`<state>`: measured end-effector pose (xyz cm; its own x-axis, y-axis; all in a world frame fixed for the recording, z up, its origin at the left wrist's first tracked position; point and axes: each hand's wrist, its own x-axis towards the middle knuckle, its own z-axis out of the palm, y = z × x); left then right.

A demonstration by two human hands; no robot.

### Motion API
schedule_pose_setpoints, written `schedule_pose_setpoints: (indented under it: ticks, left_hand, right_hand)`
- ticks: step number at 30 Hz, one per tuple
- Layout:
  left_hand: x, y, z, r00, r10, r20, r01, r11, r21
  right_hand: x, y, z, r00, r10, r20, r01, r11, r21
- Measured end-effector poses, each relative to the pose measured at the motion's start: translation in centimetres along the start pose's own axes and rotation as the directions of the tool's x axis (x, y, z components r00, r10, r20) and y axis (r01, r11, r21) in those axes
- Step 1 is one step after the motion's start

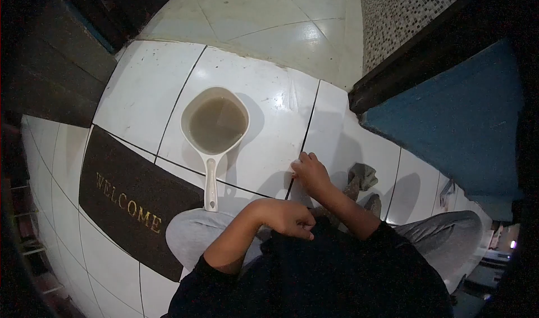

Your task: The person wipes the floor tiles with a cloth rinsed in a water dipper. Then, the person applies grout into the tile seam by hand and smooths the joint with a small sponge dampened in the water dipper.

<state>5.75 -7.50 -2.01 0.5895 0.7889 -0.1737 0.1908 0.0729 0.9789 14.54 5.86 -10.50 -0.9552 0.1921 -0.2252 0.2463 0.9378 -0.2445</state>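
dipper (211,184), white and long-handled, holds cloudy grey-brown liquid (218,125); left hand (287,219) loosely closed; right hand (311,175) bent, grip unclear.

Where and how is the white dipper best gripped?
By its handle, probably with the left hand, coming from the person's own side: the handle points back towards them, ending by the left knee. The white dipper stands upright with cloudy liquid in it, so a firm grip, kept level, should limit spilling.
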Motion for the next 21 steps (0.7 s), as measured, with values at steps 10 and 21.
schedule_pose_setpoints:
  ticks: [10,21]
  left_hand:
    - [0.5,-0.5,0.4,1.0,-0.019,-0.022,0.02,0.999,0.047]
    - [0.8,-0.8,0.7,0.999,0.0,-0.048,0.003,0.998,0.055]
  right_hand:
    - [1.1,1.7,0.3,0.993,-0.024,-0.113,0.019,0.999,-0.037]
    - [0.5,1.7,0.4,0.983,-0.154,-0.098,0.146,0.986,-0.084]
